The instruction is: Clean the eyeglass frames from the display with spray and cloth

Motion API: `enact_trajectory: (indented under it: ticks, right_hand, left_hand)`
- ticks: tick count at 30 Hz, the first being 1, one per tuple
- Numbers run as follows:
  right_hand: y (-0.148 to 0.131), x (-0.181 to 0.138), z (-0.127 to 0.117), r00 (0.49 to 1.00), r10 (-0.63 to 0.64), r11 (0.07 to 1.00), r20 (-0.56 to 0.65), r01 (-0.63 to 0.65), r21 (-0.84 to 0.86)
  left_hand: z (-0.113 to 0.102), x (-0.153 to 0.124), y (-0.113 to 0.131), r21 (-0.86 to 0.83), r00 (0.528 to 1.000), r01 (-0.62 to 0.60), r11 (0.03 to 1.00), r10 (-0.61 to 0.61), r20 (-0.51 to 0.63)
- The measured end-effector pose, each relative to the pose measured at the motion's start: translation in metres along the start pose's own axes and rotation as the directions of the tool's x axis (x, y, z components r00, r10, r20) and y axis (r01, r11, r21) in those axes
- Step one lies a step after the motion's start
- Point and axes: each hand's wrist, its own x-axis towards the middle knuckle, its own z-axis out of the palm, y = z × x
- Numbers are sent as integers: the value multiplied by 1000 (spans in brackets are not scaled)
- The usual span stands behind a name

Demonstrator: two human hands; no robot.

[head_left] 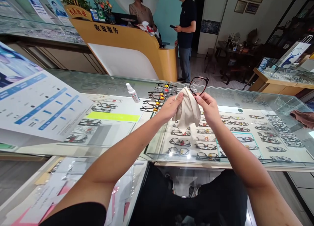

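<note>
Head view: a soft cream cloth [187, 116] and dark brown plastic-framed glasses [199, 84] are held above the glass display tabletop [103, 85].
The left hand [171, 106] is pinched shut on the cloth; the right hand [209, 108] clamps the glasses' lower rim, just above the cloth; the hands sit close together; a small white spray bottle [132, 92] lies on the glass, left of them.

The orange cashier counter [137, 44] bears the dark characters 收银服务 on its front. Red characters on the curved board [77, 12] above it, the QR placards [97, 15] and the blue-barred poster [36, 101] are too small to read.
</note>
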Motion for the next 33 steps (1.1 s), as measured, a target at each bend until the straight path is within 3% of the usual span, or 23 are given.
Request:
enact_trajectory:
  ticks: [8,15,21,33]
  right_hand:
    - [-3,-2,0,999,-40,998,28,41,-56]
    - [-1,-2,2,999,-48,992,12,49,-118]
    - [3,-2,-1,996,-89,979,-31,82,-186]
    - [-1,-6,3,975,-210,912,77,224,-345]
  left_hand:
    - [-3,4,1,-82,993,-83,993,76,-86]
    - [-15,11,-1,-195,978,-84,977,43,-204]
    - [-12,13,3,-223,960,-76,972,11,-281]
    - [-14,14,8,-337,937,-67,939,-57,-345]
